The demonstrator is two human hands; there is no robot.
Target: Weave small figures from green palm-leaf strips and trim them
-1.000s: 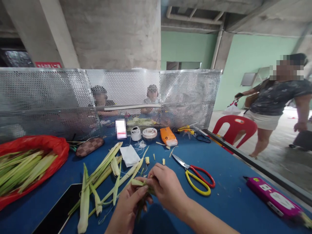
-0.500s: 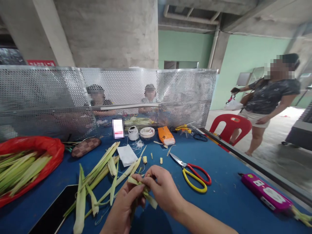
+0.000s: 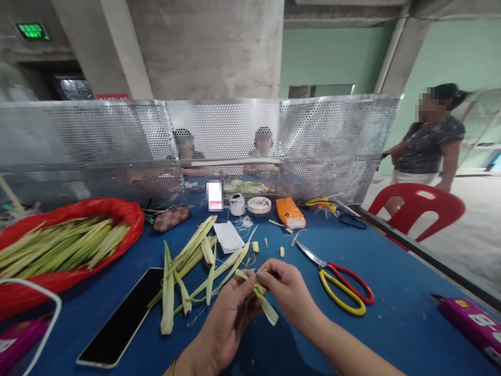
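Observation:
My left hand (image 3: 225, 324) is closed around a folded green strip of corn husk (image 3: 268, 309), one pale end of which hangs out below the fingers. Thumb and fingers of my right hand (image 3: 291, 287) pinch the top of the same strip, touching the left fingertips. Part of the husk is hidden inside the hands. Left of them lies a loose pile of corn husks (image 3: 167, 303) on the blue table (image 3: 313, 344). Scissors (image 3: 324, 266) with one red and one yellow handle rest to the right, partly open. Small cut husk bits (image 3: 255, 247) lie just beyond the hands.
A red bag (image 3: 135, 203) full of husks is at left, near a black tablet (image 3: 123, 313). Behind are white thread (image 3: 237, 204), tape (image 3: 259, 203), an orange tissue pack (image 3: 289, 211) and a perforated metal screen (image 3: 230, 120). A person (image 3: 426, 141) stands beyond a red chair (image 3: 442, 209).
The view has swung left, so the table things appear further right. Both hands still work the husk strip, whose loose end sticks out more. The standing person has turned.

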